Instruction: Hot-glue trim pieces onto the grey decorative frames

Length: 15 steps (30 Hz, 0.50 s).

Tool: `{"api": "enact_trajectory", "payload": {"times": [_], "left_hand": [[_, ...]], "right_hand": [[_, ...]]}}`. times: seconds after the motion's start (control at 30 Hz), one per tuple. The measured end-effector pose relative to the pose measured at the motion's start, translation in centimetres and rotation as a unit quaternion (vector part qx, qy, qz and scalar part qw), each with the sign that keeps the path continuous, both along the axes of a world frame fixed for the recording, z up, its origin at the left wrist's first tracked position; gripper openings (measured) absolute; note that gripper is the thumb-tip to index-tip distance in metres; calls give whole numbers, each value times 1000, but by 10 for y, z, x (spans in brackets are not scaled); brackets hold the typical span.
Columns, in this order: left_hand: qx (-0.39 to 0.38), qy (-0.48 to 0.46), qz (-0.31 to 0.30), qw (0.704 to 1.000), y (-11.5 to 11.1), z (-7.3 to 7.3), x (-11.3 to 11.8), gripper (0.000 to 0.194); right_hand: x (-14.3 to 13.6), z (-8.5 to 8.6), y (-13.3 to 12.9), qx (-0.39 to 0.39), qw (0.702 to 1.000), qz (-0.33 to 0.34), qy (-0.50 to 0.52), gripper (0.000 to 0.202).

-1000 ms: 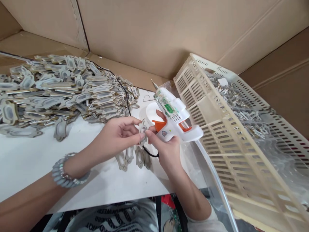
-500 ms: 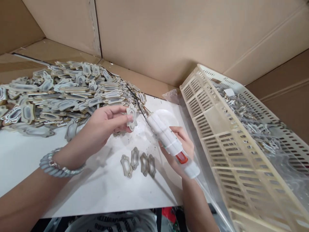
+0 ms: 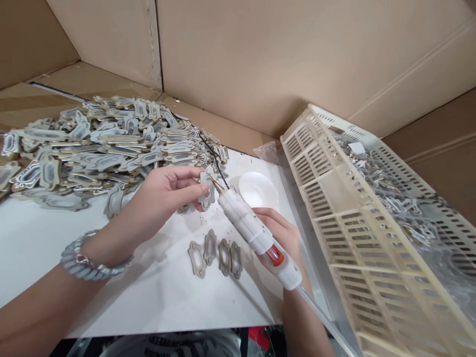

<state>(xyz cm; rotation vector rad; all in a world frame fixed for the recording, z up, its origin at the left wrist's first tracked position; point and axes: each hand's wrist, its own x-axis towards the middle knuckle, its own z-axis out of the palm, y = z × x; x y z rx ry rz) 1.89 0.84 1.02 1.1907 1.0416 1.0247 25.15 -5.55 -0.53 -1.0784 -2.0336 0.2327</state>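
My left hand [image 3: 171, 193] pinches a small grey frame plate [image 3: 207, 198] between thumb and fingers and holds it upright above the table. My right hand [image 3: 280, 233] is wrapped round a white pen-shaped tool [image 3: 243, 220] with a red section, a clear tube at its back and a pointed copper-coloured tip. That tip meets the upper part of the frame plate, or lies just in front of it. Below the hands, several loose frame plates [image 3: 210, 246] lie side by side on the white table [image 3: 156, 297].
A large heap of similar plates [image 3: 111, 153] covers the back left. Behind the tool stands a white dish [image 3: 258, 191], with a clear plastic bag [image 3: 266, 151] farther back. A cream slatted crate [image 3: 334, 218] of metal pieces stands at the right. Cardboard walls [image 3: 260, 64] enclose the back.
The tool's tip has moved left, from beside the frame plate to the plate itself. The white dish shows more fully. My left hand keeps its pinch, and the view has shifted slightly.
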Motion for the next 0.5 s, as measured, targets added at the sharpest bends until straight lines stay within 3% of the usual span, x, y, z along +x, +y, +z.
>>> {"api": "enact_trajectory", "payload": {"times": [0.5], "left_hand": [[1,-18,-13,1000,-4,9,2,21]], "right_hand": [[-1,2,0,-13,1000,-5,-3,13]]}}
